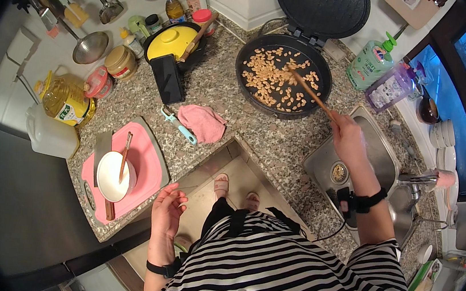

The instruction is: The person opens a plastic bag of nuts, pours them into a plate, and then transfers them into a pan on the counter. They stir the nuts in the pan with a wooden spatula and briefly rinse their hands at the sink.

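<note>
My right hand (pixel 348 138) grips the handle of a wooden stirring utensil (pixel 313 94). Its far end rests among tan, oval nuts or seeds (pixel 262 74), too small to name surely. They lie scattered over the black pan of an electric griddle (pixel 244 99), with a heap left of the utensil's tip. The griddle's hinged lid (pixel 322 9) stands raised behind it. By the counter's front edge, my left hand (pixel 168 211) holds nothing, its fingers loosely curled and apart. Beyond it, a white bowl (pixel 105 174) with chopsticks (pixel 125 150) sits on a pink cutting board (pixel 146 166), partly over a cleaver (pixel 103 143).
A steel sink (pixel 325 164) lies under my right forearm. Soap bottles (pixel 370 66) stand right of the griddle. Left of it are a pink cloth (pixel 203 124), a blue-handled peeler (pixel 181 126), a phone (pixel 168 80) and a yellow-lidded pot (pixel 171 41). An oil jug (pixel 68 101) stands far left.
</note>
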Demonstrator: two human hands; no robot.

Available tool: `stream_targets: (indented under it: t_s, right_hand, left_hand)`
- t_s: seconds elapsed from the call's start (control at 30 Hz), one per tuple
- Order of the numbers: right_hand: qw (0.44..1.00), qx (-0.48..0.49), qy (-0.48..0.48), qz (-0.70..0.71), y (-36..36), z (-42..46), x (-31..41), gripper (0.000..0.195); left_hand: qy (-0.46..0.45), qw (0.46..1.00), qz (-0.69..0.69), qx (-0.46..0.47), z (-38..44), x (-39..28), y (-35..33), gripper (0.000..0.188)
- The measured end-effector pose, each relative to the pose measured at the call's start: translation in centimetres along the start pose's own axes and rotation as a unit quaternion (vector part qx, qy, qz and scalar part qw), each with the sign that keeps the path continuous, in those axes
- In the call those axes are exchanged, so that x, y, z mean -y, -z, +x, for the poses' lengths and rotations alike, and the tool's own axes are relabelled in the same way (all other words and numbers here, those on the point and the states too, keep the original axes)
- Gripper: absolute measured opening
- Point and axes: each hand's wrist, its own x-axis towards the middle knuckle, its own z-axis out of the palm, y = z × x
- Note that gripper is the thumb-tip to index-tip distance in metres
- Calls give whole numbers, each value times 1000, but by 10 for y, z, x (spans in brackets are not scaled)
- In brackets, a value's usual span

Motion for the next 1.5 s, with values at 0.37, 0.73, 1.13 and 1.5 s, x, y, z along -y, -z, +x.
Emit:
stream_targets:
  t_s: [0.37, 0.73, 1.13, 1.5]
  right_hand:
    - [996, -56, 6, -62, -29, 38, -25, 28]
    - [994, -87, 9, -69, -10, 33, -22, 29]
    - [999, -31, -13, -37, 2, 17, 8, 26]
    - [998, -19, 49, -30, -18, 31, 6, 27]
  left_hand:
    - [-4, 1000, 3, 13, -4, -4, -1, 23]
    - [-9, 1000, -4, -12, -8, -1, 10, 23]
    - [0, 1000, 15, -6, -2, 6, 11, 22]
    - [-13, 999, 37, -30, -3, 0, 21, 23]
